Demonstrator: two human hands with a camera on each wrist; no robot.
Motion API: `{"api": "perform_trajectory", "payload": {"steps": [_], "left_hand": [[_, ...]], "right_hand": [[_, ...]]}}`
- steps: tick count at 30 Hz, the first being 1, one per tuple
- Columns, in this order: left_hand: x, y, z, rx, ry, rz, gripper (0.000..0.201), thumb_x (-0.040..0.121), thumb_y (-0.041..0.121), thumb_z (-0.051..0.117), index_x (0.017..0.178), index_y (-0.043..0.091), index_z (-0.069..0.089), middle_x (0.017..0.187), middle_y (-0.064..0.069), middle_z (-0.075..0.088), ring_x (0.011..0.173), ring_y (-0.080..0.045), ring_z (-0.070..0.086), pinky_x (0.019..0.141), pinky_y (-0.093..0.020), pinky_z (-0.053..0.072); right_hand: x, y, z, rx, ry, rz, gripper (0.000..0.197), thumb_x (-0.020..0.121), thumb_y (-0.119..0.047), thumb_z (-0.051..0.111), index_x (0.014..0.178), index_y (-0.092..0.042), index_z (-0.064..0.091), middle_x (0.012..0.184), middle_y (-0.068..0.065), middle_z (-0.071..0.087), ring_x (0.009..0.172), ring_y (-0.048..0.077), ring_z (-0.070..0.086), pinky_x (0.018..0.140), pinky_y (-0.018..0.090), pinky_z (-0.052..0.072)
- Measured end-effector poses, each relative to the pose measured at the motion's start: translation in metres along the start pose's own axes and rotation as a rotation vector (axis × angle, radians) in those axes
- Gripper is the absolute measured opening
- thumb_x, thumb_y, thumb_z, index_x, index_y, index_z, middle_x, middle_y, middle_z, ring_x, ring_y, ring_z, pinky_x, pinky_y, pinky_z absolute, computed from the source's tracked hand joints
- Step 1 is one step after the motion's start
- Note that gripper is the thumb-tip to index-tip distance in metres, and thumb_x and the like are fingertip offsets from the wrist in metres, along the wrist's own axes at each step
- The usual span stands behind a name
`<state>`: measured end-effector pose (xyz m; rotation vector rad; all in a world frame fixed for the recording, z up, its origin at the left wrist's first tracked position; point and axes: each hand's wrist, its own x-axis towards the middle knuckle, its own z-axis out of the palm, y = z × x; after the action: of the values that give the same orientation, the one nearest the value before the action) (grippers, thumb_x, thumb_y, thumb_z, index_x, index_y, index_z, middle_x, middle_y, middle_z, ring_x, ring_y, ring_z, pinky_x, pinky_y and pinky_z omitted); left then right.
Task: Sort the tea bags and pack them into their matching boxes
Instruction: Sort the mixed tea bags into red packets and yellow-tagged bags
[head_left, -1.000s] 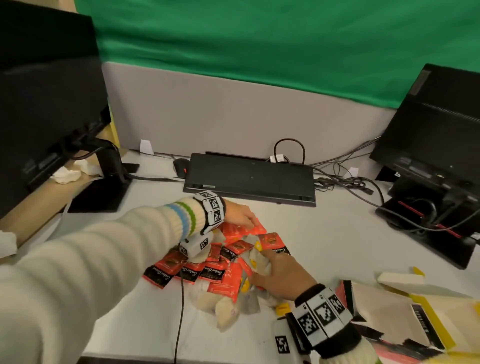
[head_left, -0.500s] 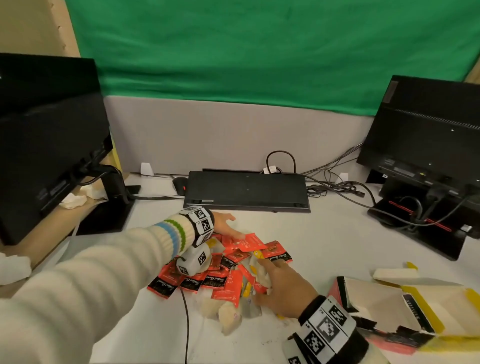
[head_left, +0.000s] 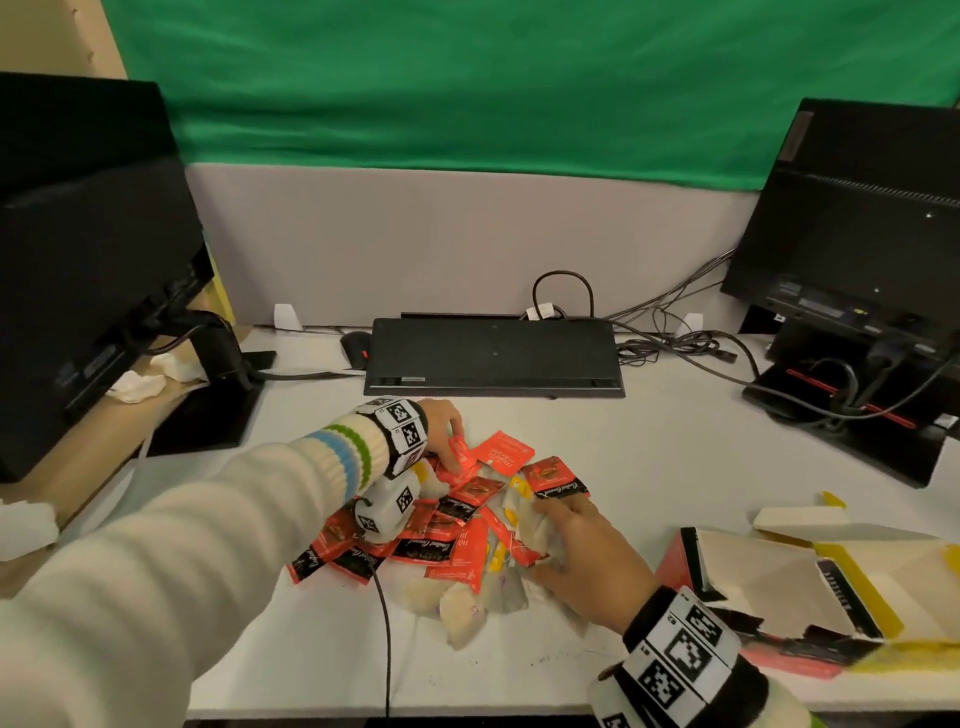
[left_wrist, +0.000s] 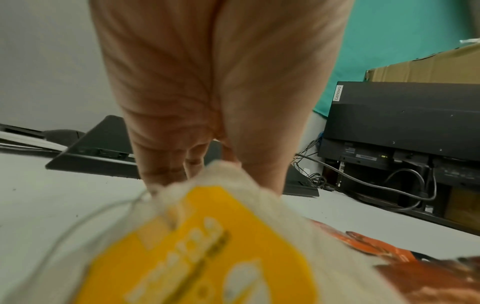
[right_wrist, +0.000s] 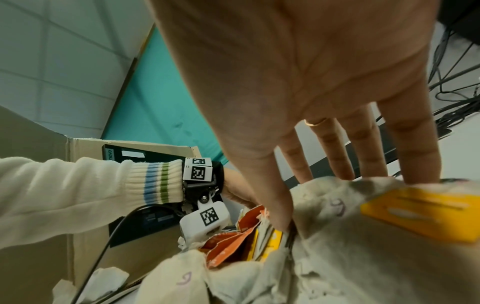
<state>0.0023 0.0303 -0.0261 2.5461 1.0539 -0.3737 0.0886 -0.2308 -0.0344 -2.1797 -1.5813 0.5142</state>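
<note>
Your left hand (head_left: 441, 426) sits at the 11 o'clock edge of the tea bag pile (head_left: 457, 525) in the middle of the surface (head_left: 649, 467). In the head view its fingers curl onto a red sachet (head_left: 460, 457); whether they pinch it or only touch it I cannot tell. The left wrist view does not settle it: the palm fills the frame and a blurred paper tea bag with a yellow tag (left_wrist: 197, 246) covers the fingertips.

Your right hand (head_left: 587, 561) lies on the pile's 4 o'clock side, fingers spread and straight, pressing down on pale paper tea bags (right_wrist: 350, 236). The right wrist view shows the fingertips sunk behind the paper, so their ends are hidden.

The pile mixes red-and-black sachets with paper bags, many overlapped and only partly seen. At 3 o'clock from the pile lie two opened boxes (head_left: 779, 582), one red, one yellow, the yellow one cut off by the frame edge. Their insides cannot be made out.
</note>
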Motion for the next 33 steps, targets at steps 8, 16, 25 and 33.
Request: {"api": "perform_trajectory", "payload": {"steps": [8, 16, 25, 33], "left_hand": [[0.002, -0.018, -0.030, -0.205, 0.111, 0.077, 0.017, 0.078, 0.029, 0.080, 0.085, 0.023, 0.066, 0.086, -0.003, 0.069, 0.077, -0.015, 0.062, 0.069, -0.030, 0.052], [-0.008, -0.057, -0.055, -0.353, 0.316, -0.091, 0.038, 0.081, 0.028, 0.077, 0.110, 0.016, 0.057, 0.098, -0.010, 0.068, 0.076, -0.017, 0.064, 0.059, -0.023, 0.052], [-0.018, -0.056, -0.009, -0.019, -0.049, -0.126, 0.062, 0.082, 0.039, 0.074, 0.132, 0.013, 0.048, 0.129, -0.007, 0.057, 0.115, -0.023, 0.055, 0.093, -0.028, 0.042], [-0.020, -0.061, -0.007, -0.368, -0.082, -0.133, 0.018, 0.086, 0.036, 0.071, 0.099, 0.026, 0.066, 0.110, -0.002, 0.062, 0.090, -0.014, 0.054, 0.065, -0.021, 0.046]], "right_hand": [[-0.003, -0.002, -0.011, 0.017, 0.040, -0.084, 0.050, 0.085, -0.033, 0.065, 0.131, -0.031, 0.047, 0.130, -0.008, 0.042, 0.118, 0.013, 0.049, 0.096, 0.022, 0.039], [-0.007, 0.002, -0.014, 0.048, 0.069, -0.163, 0.049, 0.084, -0.033, 0.068, 0.129, -0.034, 0.048, 0.127, -0.013, 0.046, 0.117, 0.007, 0.048, 0.092, 0.015, 0.037], [-0.008, 0.006, -0.013, -0.022, -0.021, -0.106, 0.050, 0.087, -0.030, 0.059, 0.134, -0.031, 0.042, 0.128, -0.011, 0.042, 0.117, 0.009, 0.047, 0.083, 0.013, 0.035], [-0.009, 0.011, -0.019, -0.021, -0.038, -0.082, 0.046, 0.088, -0.032, 0.060, 0.131, -0.032, 0.045, 0.127, -0.014, 0.040, 0.114, 0.005, 0.047, 0.083, 0.007, 0.031]]}}
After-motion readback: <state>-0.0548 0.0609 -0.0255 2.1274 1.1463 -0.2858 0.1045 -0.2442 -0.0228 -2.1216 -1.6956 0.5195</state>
